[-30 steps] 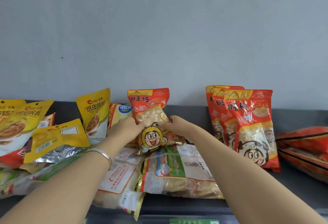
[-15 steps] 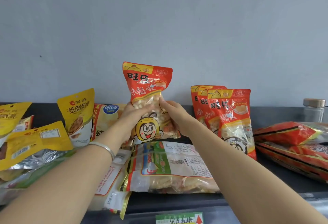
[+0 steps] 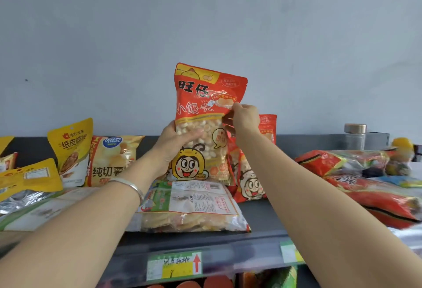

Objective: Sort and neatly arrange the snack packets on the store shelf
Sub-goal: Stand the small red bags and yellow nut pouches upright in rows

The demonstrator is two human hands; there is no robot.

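I hold a red cartoon-faced bun packet [image 3: 205, 105] upright above the dark shelf [image 3: 258, 214], in the middle of the view. My left hand [image 3: 175, 146] grips its left side, thumb across the clear window. My right hand [image 3: 244, 116] pinches its right edge higher up. Behind my right hand, matching red bun packets [image 3: 251, 173] stand against the wall. A clear packet with a green-and-white label [image 3: 194, 205] lies flat under the held one.
At the left stand a yellow walnut pouch [image 3: 72, 150] and a crisp bag [image 3: 112, 160], with more yellow and foil packets lying beside them. Red packets [image 3: 365, 187] lie piled at the right, a glass jar [image 3: 355, 136] behind. Price labels [image 3: 174, 266] line the shelf's front edge.
Both hands have lifted the red bun packet up off the pile and moved it right. My right hand has shifted higher along its right edge. The camera has turned right.
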